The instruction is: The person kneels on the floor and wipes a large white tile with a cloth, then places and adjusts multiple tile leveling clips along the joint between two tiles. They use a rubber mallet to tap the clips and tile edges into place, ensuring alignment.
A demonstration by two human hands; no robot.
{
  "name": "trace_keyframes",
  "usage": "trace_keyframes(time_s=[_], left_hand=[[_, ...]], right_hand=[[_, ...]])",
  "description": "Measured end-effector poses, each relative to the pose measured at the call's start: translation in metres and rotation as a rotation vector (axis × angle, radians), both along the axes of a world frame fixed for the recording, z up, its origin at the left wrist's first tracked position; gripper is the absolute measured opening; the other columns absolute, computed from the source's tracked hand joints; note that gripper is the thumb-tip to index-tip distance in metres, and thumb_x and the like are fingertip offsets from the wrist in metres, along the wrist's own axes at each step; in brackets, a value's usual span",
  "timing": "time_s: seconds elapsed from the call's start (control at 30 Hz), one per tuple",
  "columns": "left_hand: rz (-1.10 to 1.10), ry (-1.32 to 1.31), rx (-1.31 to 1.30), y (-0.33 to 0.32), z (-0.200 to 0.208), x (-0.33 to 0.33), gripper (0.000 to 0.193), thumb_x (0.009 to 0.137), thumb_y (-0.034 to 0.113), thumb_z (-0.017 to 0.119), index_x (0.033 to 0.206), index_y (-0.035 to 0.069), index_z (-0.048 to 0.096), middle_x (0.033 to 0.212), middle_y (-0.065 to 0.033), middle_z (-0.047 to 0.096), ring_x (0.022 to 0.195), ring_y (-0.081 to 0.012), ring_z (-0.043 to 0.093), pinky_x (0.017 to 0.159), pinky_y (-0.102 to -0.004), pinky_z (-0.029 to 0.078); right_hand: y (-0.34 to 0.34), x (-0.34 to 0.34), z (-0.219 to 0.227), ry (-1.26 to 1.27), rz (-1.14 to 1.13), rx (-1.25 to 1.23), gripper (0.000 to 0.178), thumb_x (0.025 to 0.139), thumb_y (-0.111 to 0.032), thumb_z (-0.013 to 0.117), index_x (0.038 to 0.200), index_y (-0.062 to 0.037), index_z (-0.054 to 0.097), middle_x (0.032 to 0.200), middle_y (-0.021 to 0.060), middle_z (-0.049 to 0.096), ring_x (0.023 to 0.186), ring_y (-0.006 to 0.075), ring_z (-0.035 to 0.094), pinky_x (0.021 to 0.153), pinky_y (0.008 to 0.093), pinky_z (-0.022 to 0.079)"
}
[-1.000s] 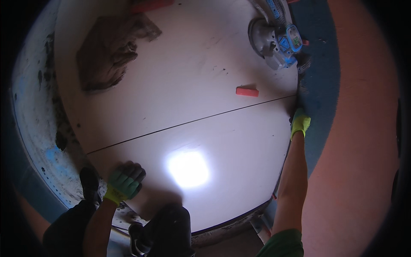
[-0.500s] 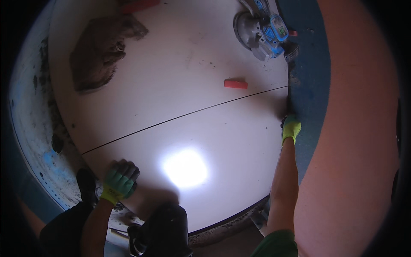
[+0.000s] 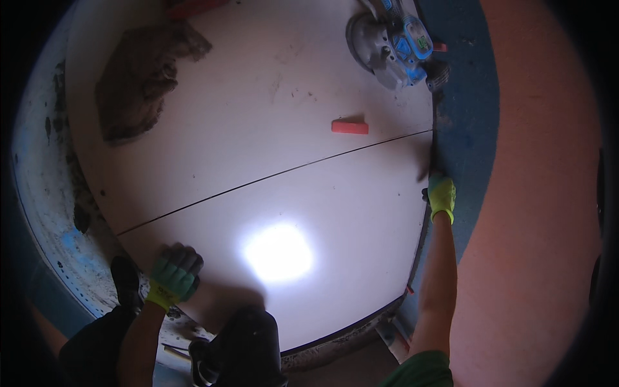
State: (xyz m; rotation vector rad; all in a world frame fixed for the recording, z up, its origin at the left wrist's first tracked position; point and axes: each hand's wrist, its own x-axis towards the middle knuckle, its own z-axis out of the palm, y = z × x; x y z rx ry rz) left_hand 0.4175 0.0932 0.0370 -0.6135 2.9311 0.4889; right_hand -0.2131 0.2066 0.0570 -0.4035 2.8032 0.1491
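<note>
A large pale tile [image 3: 335, 213] lies in front of me, with a bright patch of light on it. My left hand [image 3: 175, 274], in a green and yellow glove, rests on its near left part, fingers laid side by side on the surface. At the right edge, beside the dark blue wall band, my right hand [image 3: 441, 197] reaches down in a matching glove. Its fingers are curled in at the tile's edge, and whatever they grip is hidden. Past the thin dark joint lies a red wedge [image 3: 350, 128] on the farther tile [image 3: 258, 122].
A grey and blue suction-cup tool [image 3: 393, 48] stands far right near the wall [image 3: 535, 161]. A crumpled brown cloth [image 3: 132, 84] lies far left, below a red object [image 3: 193, 6]. My knee [image 3: 248, 342] is by the near edge. A small red piece [image 3: 409, 290] sits at the right edge.
My right hand has shifted slightly nearer along the edge, and its forearm has swung right, uncovering the small red piece. The view has moved a little; my left hand stays on the tile.
</note>
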Motion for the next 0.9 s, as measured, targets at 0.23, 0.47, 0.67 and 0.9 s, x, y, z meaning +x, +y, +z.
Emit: trace_keyframes(time_s=[0.23,0.47,0.67,0.9], left_hand=[[-0.019,-0.071,0.113,-0.002,-0.001,0.004,0.029,0.075,0.029,0.06,0.099,0.013,0.062,0.106,-0.0073,0.058,0.107,-0.0277,0.057,0.09,-0.0473,0.046],[-0.042,-0.093,0.125,-0.007,0.002,0.001,0.023,0.076,0.032,0.059,0.092,0.016,0.057,0.097,-0.0058,0.053,0.097,-0.0243,0.055,0.086,-0.0434,0.044],[-0.022,0.012,0.095,-0.01,0.003,0.003,0.026,0.071,0.034,0.062,0.091,0.017,0.058,0.096,-0.004,0.056,0.095,-0.0248,0.055,0.085,-0.0446,0.044],[-0.037,0.043,0.125,-0.01,0.003,0.007,0.025,0.073,0.033,0.061,0.093,0.018,0.059,0.097,-0.0031,0.057,0.097,-0.0243,0.056,0.086,-0.0426,0.045]], right_hand=[[-0.003,0.015,-0.003,0.222,-0.04,-0.287,0.049,0.099,-0.039,0.048,0.08,-0.0017,0.073,0.06,0.0089,0.067,0.05,0.0205,0.064,0.052,0.0365,0.051],[-0.017,0.011,-0.015,0.122,-0.128,-0.387,0.049,0.1,-0.039,0.05,0.077,-0.0021,0.072,0.057,0.0081,0.066,0.047,0.019,0.063,0.046,0.0349,0.048],[-0.025,0.006,-0.005,0.008,-0.223,-0.26,0.051,0.101,-0.039,0.048,0.074,-0.0011,0.071,0.056,0.0094,0.065,0.044,0.0203,0.063,0.042,0.0353,0.046],[-0.031,0.005,-0.015,0.002,-0.371,-0.463,0.042,0.096,-0.035,0.051,0.07,-0.004,0.063,0.055,0.0102,0.061,0.04,0.0203,0.057,0.037,0.0357,0.041]])
